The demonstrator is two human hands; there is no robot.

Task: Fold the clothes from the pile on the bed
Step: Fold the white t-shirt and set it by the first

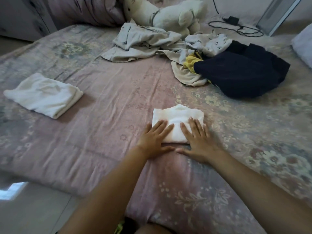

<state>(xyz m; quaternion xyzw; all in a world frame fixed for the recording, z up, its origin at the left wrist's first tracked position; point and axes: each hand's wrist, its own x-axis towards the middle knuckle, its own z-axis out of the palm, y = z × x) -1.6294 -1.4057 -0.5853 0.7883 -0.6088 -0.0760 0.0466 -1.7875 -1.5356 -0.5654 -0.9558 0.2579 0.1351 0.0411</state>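
A small folded white garment (177, 115) lies on the pink floral bedspread (104, 132) in the middle of the view. My left hand (154, 138) lies flat on its left half with straight fingers. My right hand (199, 141) presses flat on its right half, fingers spread. A second folded white garment (44, 95) sits apart at the left. The unfolded pile is at the back right: pale grey clothes (143, 43), a yellow piece (191, 60) and a dark navy garment (241, 70).
A white plush toy (170, 14) lies behind the pile. A black charger and cable (236, 25) rest on the bed at the back right. A pale pillow (303, 46) is at the right edge. The floor (30, 208) shows at the lower left.
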